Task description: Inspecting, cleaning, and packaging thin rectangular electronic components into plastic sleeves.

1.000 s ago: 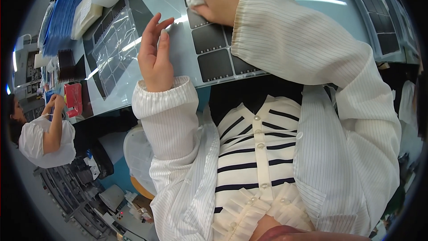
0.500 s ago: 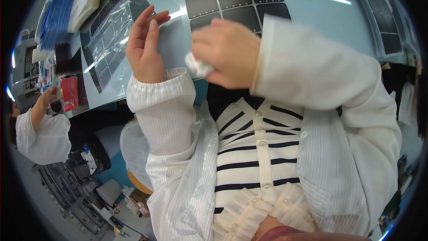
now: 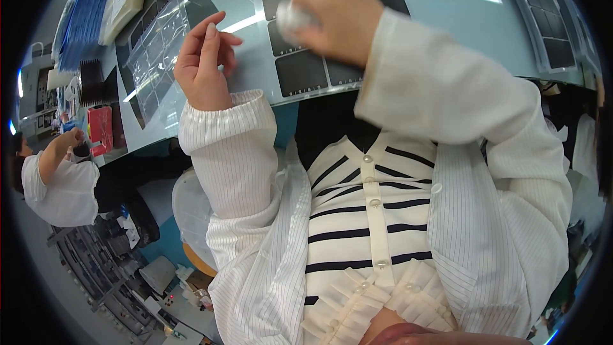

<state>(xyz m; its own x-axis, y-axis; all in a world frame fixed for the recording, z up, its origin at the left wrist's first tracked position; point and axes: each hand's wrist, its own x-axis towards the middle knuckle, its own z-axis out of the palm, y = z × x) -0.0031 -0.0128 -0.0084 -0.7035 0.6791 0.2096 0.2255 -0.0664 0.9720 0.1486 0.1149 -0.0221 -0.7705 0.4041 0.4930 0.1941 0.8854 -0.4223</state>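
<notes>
I see my right hand (image 3: pixel 338 16), fingers clamped on the white wipe (image 3: pixel 292 16), back over the dark panels (image 3: pixel 300 71); left hand (image 3: pixel 203 64) hovers, fingers loosely apart.

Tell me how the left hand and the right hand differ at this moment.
The right hand is closed around a small white wad, while the left hand holds nothing, its fingers loosely curled. The right hand is motion-blurred over the sheet of dark squares; the left hand is sharp and stands beside that sheet, nearer the clear plastic film. Both come out of white pinstriped sleeves and are above the pale blue table.
</notes>
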